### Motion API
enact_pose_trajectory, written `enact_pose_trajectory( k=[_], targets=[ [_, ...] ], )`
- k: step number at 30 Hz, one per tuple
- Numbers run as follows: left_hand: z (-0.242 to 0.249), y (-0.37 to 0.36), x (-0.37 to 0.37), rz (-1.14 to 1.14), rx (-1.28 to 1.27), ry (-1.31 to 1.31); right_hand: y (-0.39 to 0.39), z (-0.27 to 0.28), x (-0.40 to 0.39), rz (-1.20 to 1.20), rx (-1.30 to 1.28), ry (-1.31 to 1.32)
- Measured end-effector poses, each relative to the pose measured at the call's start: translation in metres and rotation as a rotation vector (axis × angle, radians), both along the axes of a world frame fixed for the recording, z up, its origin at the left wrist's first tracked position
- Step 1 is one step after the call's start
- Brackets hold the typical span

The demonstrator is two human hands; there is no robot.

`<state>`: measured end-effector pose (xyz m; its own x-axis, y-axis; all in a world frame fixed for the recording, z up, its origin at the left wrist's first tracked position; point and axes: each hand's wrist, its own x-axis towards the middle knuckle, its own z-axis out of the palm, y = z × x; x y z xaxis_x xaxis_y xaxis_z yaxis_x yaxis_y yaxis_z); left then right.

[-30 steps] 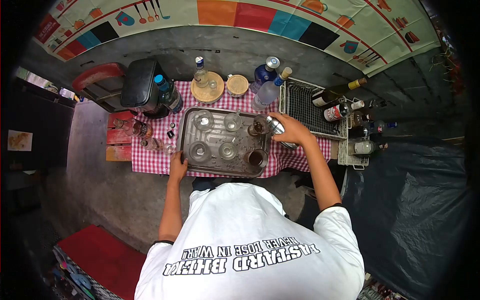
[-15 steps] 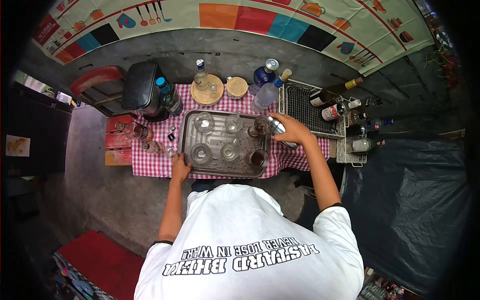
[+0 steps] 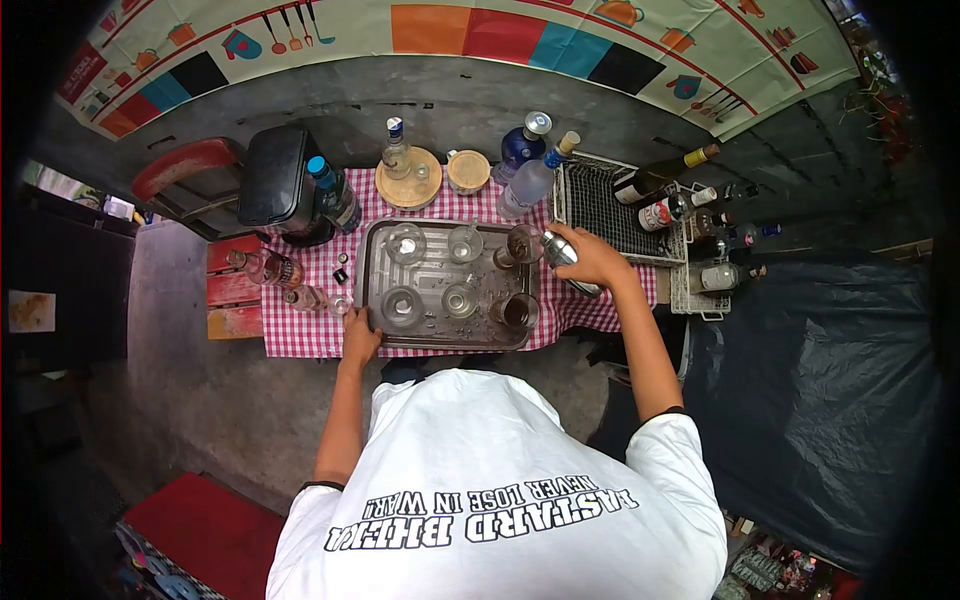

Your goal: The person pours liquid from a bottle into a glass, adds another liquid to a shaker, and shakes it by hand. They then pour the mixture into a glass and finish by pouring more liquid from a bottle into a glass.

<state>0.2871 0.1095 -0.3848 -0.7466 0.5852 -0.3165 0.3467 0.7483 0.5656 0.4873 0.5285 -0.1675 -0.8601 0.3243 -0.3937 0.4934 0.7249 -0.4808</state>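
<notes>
My right hand [image 3: 592,258] is closed around a shiny metal cocktail shaker [image 3: 559,250], tilted leftward at the rim of the back right glass [image 3: 522,244]. Dark liquid shows in that glass and in the front right glass [image 3: 514,312]. On the brown tray [image 3: 440,338], which is wet with drops, several clear glasses [image 3: 403,307] stand in two rows. My left hand [image 3: 360,334] grips the tray's front left corner, thumb at the rim and fingers outside it. Close to those fingers is a small clear glass [image 3: 340,304].
Bottles [image 3: 265,266] stand left of the tray on the checked cloth [image 3: 300,340]. A blue bottle [image 3: 520,150] and a frosted bottle [image 3: 527,188] stand behind it. At right is a wire basket [image 3: 600,215] with several bottles beside it. Wooden coasters [image 3: 408,190] lie at the back.
The shaker and my right hand have shifted very slightly to the right. My left hand stays at the tray corner. The whole view has shifted a little.
</notes>
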Motion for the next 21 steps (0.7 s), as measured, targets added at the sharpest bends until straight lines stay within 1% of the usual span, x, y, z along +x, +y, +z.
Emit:
enact_pose_trajectory(
  k=[6,12,14,21],
  targets=[
    [0.004,-0.001,-0.002,-0.019,0.009,-0.008,-0.006,-0.006,0.011,0.000,0.053,0.036],
    [0.005,0.001,-0.005,-0.038,-0.009,0.020,-0.019,0.002,0.013,-0.033,0.018,-0.057],
    [0.004,0.000,-0.006,-0.043,-0.018,0.018,-0.025,0.005,0.011,-0.039,0.055,-0.090],
    [0.006,0.000,-0.011,-0.060,-0.030,-0.021,-0.035,0.006,-0.004,-0.011,0.041,-0.034]
  ],
)
